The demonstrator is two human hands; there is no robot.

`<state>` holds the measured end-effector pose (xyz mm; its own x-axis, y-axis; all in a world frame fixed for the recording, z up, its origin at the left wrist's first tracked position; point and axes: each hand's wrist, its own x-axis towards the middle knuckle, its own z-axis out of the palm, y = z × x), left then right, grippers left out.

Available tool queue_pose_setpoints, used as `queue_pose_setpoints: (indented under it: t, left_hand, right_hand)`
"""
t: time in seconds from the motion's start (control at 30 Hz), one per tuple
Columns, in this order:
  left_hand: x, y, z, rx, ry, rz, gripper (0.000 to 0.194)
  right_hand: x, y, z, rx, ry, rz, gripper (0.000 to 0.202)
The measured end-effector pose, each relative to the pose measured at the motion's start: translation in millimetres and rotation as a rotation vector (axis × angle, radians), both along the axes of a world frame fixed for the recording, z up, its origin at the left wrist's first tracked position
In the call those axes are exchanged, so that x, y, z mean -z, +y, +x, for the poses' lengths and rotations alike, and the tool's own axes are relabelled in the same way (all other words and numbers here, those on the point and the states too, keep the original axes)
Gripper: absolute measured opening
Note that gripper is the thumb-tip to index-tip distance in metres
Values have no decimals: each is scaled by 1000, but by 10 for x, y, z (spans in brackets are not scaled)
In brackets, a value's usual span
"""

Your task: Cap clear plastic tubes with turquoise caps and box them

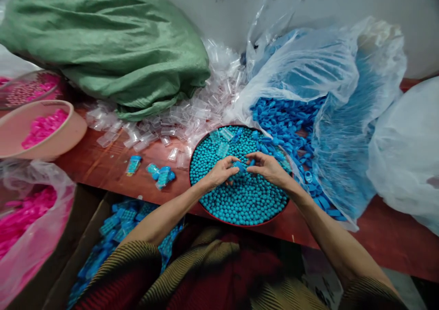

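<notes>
A round red-rimmed tray (194,205) full of teal beads (243,205) sits at the table's front edge. Over the beads, my left hand (222,171) pinches a blue plastic piece (240,166). Just right of it, my right hand (269,167) is closed on a smaller blue piece (253,163), its exact shape too small to make out. The fingertips of both hands nearly meet. On the beads behind them lie clear plastic cases (223,150) and several blue plastic caps (267,141).
Blue caps (291,118) spill from a plastic bag (346,131) on the right. Clear cases (192,113) heap beside a green sack (113,45). Bead-filled cases (165,176) lie left of the tray. A pink bowl (73,131) stands far left; a box (82,223) of filled cases is below.
</notes>
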<state>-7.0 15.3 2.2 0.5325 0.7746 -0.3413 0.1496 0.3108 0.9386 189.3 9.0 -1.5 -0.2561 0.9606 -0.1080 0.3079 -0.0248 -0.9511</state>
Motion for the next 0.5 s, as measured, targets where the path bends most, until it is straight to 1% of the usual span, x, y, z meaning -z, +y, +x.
queue_pose_setpoints:
  t: [0.03, 0.1, 0.2, 0.23, 0.27, 0.3, 0.4, 0.43, 0.5]
  left_hand:
    - [-9, -2, -3, 10, -7, 10, 36]
    - [-31, -15, 12, -7, -2, 40, 38]
    - [-57, -47, 64, -126, 28, 90, 48]
    - [-61, -58, 81, -162, 32, 95, 52]
    - [-61, -69, 95, -193, 29, 93, 53]
    - [-59, -77, 105, -215, 21, 86, 54]
    - [-61, -94, 113, -241, -20, 80, 51]
    - [-69, -99, 112, -245, -36, 88, 48]
    - [-93, -110, 114, -255, -64, 101, 40]
  right_hand:
    - [-6, 11, -20, 32, 24, -16, 43]
    - [-14, 7, -82, 74, 22, 4, 42]
    - [-18, -64, -192, 89, -150, 189, 31]
    - [-12, -99, -229, 77, -223, 253, 31]
    - [1, -137, -265, 58, -288, 307, 34]
    - [19, -174, -303, 35, -341, 343, 42]
    - [94, -271, -418, 6, -457, 404, 82]
    - [116, -295, -453, 14, -486, 420, 87]
    - [143, -328, -510, 43, -531, 447, 83]
